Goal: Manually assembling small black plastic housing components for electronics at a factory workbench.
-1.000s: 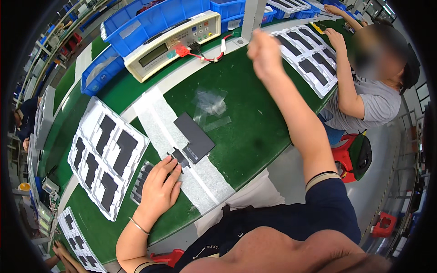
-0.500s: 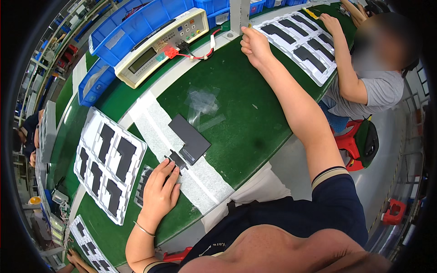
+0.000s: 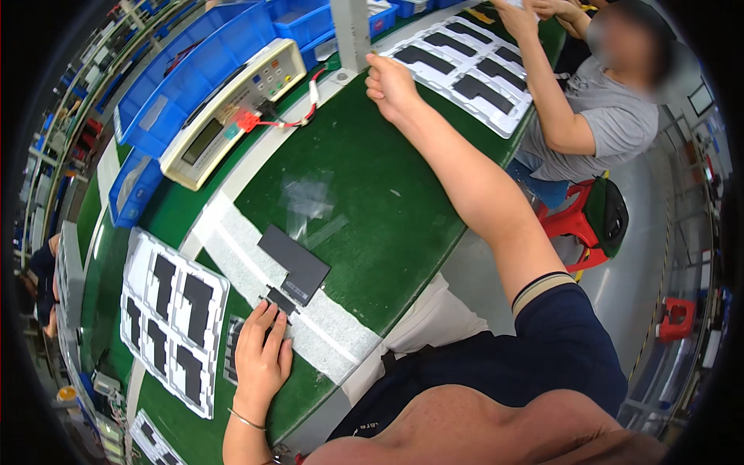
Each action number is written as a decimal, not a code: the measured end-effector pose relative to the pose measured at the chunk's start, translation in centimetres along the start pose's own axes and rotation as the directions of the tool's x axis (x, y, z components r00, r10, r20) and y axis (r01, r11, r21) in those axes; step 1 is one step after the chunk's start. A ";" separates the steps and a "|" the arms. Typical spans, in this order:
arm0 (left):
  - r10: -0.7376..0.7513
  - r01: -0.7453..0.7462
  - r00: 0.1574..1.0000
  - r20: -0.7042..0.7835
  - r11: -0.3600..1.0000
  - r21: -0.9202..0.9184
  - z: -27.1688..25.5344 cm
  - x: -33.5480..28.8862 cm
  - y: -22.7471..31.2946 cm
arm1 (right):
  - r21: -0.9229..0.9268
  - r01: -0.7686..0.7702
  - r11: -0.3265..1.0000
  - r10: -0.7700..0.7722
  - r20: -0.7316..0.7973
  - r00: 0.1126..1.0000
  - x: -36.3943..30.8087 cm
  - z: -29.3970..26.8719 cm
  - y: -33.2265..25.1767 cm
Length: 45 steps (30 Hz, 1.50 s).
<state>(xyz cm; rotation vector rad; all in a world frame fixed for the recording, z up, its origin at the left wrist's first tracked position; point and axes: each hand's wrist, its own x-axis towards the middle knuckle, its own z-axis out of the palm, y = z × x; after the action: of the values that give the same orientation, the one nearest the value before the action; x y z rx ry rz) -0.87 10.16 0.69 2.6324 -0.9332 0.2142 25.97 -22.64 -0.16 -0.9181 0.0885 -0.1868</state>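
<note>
Left tray [image 3: 174,325]: a white tray with black parts in its pockets is lying at about 8 o'clock on the green bench [image 3: 403,209], just left of the left hand, probably so the parts are staying within easy reach.
Left hand [image 3: 260,360]: it is resting palm down at about 7 o'clock, fingers released and spread flat; the fingertips [image 3: 267,310] are touching a small dark piece [image 3: 279,298] on the white strip [image 3: 287,302], seemingly steadying it rather than gripping it.
Dark panel [image 3: 294,263]: a flat grey-black rectangle is lying on the strip near the centre of the view, just beyond the left fingertips, its lower end meeting the small piece. Its long axis is running from about 10 o'clock to 4 o'clock, and the near end is pointing toward the hand.
Clear film [image 3: 306,201]: a see-through sheet is lying flat just above the panel, apart from it.
Meter [image 3: 232,108]: a cream box with red leads is sitting at about 11 o'clock, well away from the working strip.
Right hand [image 3: 391,81]: it is reaching out at about 12 o'clock beside a grey post [image 3: 353,31]; the fingers are curled, and whether they are grasping anything cannot be told.
Right tray [image 3: 473,70]: it is lying at 1 o'clock, in front of a co-worker's arm [image 3: 546,85].
</note>
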 end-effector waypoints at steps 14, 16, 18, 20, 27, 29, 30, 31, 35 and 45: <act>-0.006 0.006 0.998 0.055 1.000 -0.008 0.4 -0.1 -0.8 | -0.619 0.575 0.535 -0.261 0.526 0.810 -0.4 1.4 1.3; 0.006 -0.003 0.993 0.114 1.000 -0.026 0.3 -0.2 -1.2 | -0.685 0.593 0.423 -0.198 0.569 0.798 -1.1 1.3 1.4; 0.038 -0.030 0.992 0.117 0.997 -0.069 1.7 -1.3 -3.7 | -0.747 0.571 0.341 -0.206 0.534 0.820 -1.3 1.2 1.8; 0.057 -0.047 0.995 0.083 0.992 -0.118 2.1 -1.8 -4.2 | -0.708 0.561 0.428 -0.283 0.484 0.828 -1.8 1.8 1.3; 0.000 0.004 0.993 0.121 0.999 -0.036 -1.6 0.9 1.7 | -0.630 0.477 0.612 -0.363 0.312 0.878 -2.0 1.4 0.1; -0.003 0.007 0.992 0.124 1.000 -0.030 -1.9 1.5 2.0 | -0.501 0.543 0.674 -0.439 0.320 0.840 -1.7 1.6 -0.9; 0.004 -0.001 0.992 0.126 1.000 -0.023 -1.8 1.4 1.7 | -0.477 0.560 0.677 -0.470 0.305 0.828 -1.5 1.6 -0.7; 0.011 -0.009 0.992 0.129 1.000 -0.015 -1.5 1.4 1.2 | -0.447 0.521 0.727 -0.429 0.297 0.853 -1.4 2.0 -0.4; 0.000 0.000 0.991 0.134 1.000 -0.001 -1.8 1.2 0.6 | -0.584 0.354 0.730 -0.106 0.414 0.904 -2.5 3.8 1.0; -0.099 0.105 0.979 0.180 0.994 -0.024 -1.9 1.5 1.9 | -0.663 0.319 0.677 0.101 0.513 0.852 -2.1 2.2 4.9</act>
<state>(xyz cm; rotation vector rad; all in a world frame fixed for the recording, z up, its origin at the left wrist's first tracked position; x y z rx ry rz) -0.97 8.53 3.33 2.6932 -0.8442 -0.0630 24.87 -17.58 -2.75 -1.7720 -0.4385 -0.0009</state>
